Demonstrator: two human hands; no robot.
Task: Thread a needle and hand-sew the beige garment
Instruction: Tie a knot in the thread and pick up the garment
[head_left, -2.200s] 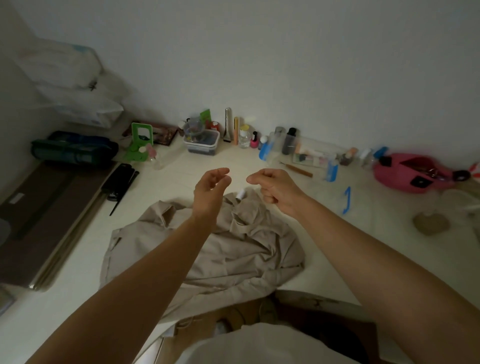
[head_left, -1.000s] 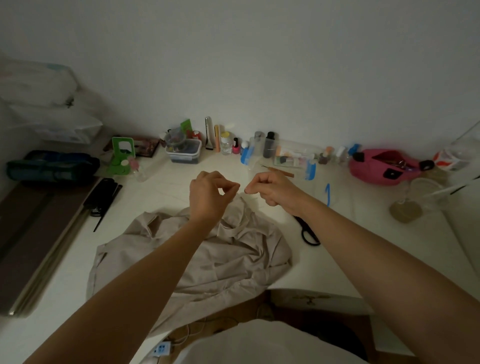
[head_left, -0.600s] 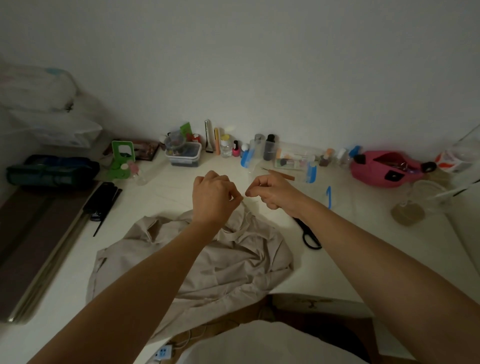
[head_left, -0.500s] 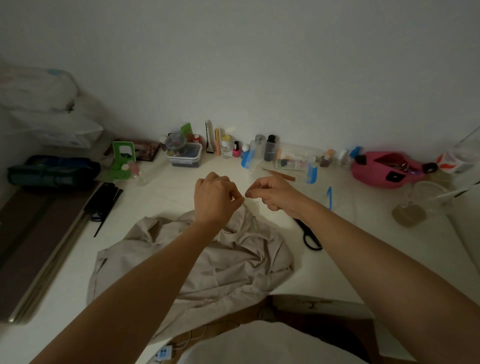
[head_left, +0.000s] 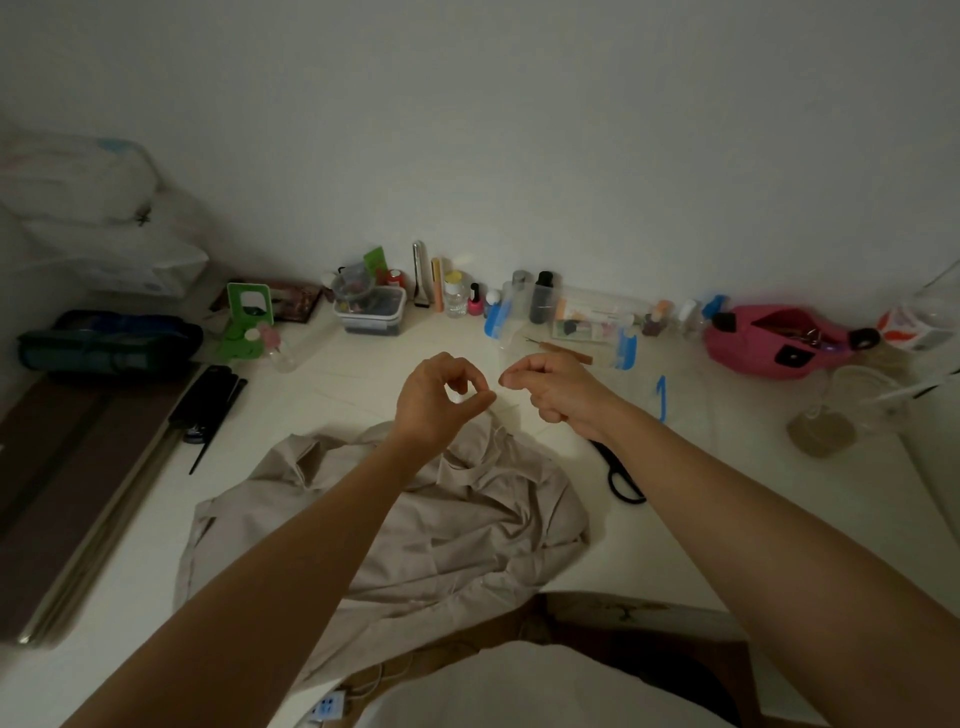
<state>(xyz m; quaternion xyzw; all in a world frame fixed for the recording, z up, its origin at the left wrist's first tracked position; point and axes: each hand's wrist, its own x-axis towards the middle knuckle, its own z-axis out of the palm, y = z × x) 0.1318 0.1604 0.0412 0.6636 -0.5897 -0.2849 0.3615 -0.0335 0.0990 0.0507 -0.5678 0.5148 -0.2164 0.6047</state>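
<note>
your left hand (head_left: 436, 402) and right hand (head_left: 558, 387) each pinch fingertips above the crumpled beige garment (head_left: 447, 525); whatever they hold is too small to see. cloth looks soft, limp: grip a folded edge.

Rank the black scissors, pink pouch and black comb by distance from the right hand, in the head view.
1. Black scissors, lying just beside the right hand.
2. Pink pouch, farther right, at the back.
3. Black comb, far left, beyond the left hand.
</note>
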